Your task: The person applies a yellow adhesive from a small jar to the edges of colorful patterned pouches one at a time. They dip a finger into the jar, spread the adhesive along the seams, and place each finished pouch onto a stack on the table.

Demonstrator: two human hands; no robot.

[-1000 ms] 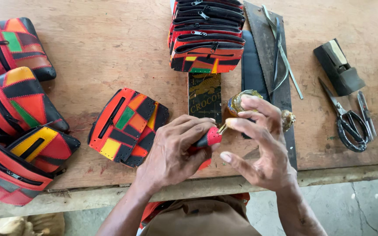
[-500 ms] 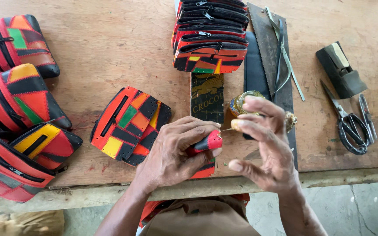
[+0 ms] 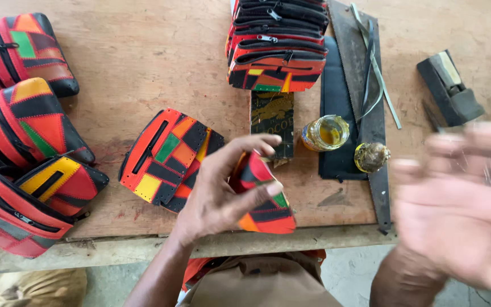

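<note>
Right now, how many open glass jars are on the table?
1: the jar of yellow glue sits mid-table, right of the pouch in the left hand. Its round lid lies beside it.

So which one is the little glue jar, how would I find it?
Start at the tall stack of red, black and orange patchwork zip pouches at the top of the wooden table. Just below its right side, on the edge of a black leather strip, stands a small open glass jar of yellow paste. Unlike the round brownish lid beside it, it is see-through and shiny.
</note>
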